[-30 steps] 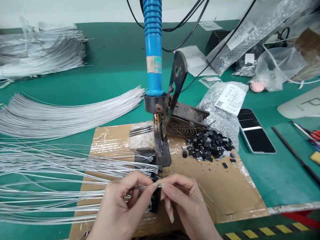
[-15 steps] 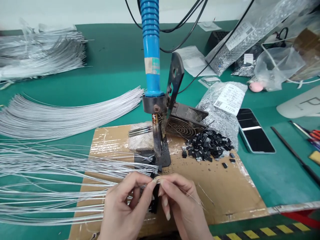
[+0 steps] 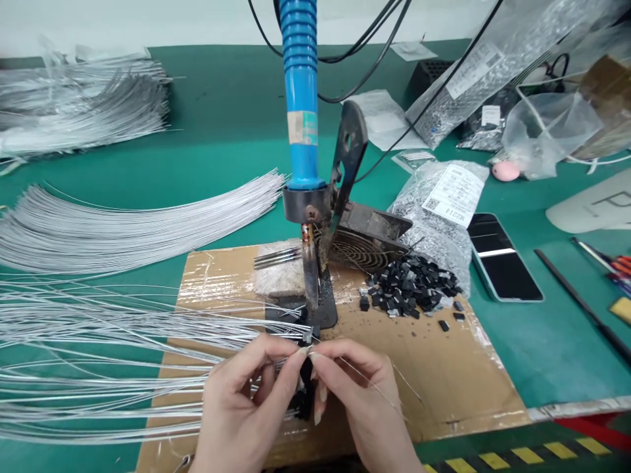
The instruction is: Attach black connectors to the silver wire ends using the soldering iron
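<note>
My left hand (image 3: 246,407) and my right hand (image 3: 362,401) meet at their fingertips near the front of a taped cardboard sheet (image 3: 444,381). Both are closed in a pinch on a thin silver wire (image 3: 300,355); a fine strand (image 3: 379,387) trails from the right hand. Just beyond the fingertips a blue-handled soldering iron (image 3: 302,98) stands upright in its dark metal stand (image 3: 345,223), tip pointing down. Silver wires (image 3: 98,328) fan out to the left, their ends lying by the tip. A heap of small black parts (image 3: 411,286) lies right of the stand.
More wire bundles (image 3: 123,223) lie on the green mat to the left and far left. To the right are plastic bags (image 3: 444,197) of parts, a phone (image 3: 503,256), a black rod (image 3: 582,305), a pink object and black cables. The bench edge has yellow-black tape.
Both hands have shifted slightly left and up towards the iron's tip, keeping their pinch on the wire. Nothing else has moved.
</note>
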Available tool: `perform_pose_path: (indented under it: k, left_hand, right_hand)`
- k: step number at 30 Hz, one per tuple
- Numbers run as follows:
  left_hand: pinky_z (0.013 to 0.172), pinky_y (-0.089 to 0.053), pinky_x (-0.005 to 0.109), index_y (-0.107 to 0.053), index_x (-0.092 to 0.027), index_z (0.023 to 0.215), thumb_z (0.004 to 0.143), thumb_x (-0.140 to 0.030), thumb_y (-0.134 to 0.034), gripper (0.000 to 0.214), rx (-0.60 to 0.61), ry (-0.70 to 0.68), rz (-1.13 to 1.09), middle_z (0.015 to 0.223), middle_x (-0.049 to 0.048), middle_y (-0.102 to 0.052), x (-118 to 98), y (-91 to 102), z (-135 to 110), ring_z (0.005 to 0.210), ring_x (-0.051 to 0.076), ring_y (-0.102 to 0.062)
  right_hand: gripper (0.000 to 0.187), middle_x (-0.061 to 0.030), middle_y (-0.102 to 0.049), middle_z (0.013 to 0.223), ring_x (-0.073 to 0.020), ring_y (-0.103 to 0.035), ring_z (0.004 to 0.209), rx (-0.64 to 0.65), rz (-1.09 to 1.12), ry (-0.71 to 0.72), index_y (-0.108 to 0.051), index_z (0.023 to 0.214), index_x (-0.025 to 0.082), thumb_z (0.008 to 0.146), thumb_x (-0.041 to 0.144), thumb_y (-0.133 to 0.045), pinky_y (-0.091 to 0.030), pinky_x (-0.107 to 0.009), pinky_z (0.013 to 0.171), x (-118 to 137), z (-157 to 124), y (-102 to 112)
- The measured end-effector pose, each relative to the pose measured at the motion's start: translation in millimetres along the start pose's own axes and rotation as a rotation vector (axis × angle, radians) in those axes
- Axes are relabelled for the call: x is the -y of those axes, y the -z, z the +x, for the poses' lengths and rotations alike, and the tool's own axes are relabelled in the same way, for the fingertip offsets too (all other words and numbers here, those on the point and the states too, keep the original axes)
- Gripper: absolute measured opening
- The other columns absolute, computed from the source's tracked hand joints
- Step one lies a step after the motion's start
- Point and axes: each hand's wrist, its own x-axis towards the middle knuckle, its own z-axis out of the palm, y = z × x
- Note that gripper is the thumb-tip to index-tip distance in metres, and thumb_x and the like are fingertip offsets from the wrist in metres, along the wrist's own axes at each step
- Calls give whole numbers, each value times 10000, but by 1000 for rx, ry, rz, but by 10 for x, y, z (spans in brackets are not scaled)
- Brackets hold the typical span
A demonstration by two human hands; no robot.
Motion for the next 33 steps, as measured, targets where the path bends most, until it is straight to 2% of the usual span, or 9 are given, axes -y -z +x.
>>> perform_pose_path:
  k: [5,12,20,24,28,33]
  left_hand:
    - [575,-450,228,-795,-267,751,877,-266,-725,144,20,-45,-15,719,-29,-776,-26,14,3,664,142,-674]
    - [543,-431,229,-791,-270,767,899,-260,-720,149,11,-96,4,698,-40,-759,-20,5,-1,617,127,-647]
    - [549,-412,256,-779,-274,824,934,-241,-714,132,17,-210,77,696,-36,-743,89,11,-27,585,130,-597]
    - [543,-392,264,-770,-288,848,943,-227,-706,130,53,-271,104,663,-53,-700,108,30,-15,559,133,-546]
    - [613,-412,274,-752,-293,839,936,-209,-715,133,65,-345,171,585,-90,-630,91,59,2,502,124,-473]
    - [461,-290,275,-749,-286,829,936,-220,-721,129,104,-346,206,557,-83,-552,60,85,5,482,128,-408]
  right_hand:
    - [185,23,-713,650,-62,-631,440,-1,19,5,-867,815,209,813,388,-914,-525,-164,479,0,-9,-17]
    - [191,15,-723,675,-66,-639,443,3,-13,15,-862,829,196,837,384,-895,-531,-165,476,2,-9,10]
    - [167,14,-725,672,-61,-633,454,15,1,5,-865,824,206,839,369,-898,-528,-158,484,22,-21,37]
    - [174,19,-715,653,-60,-623,449,77,18,-23,-852,788,200,841,358,-900,-524,-156,472,40,-6,103]
    - [221,23,-673,589,-66,-601,443,147,8,-83,-835,760,178,849,372,-893,-516,-162,465,84,30,172]
    - [243,12,-687,612,-82,-609,453,160,-58,-153,-830,764,167,814,390,-912,-534,-187,467,188,51,204]
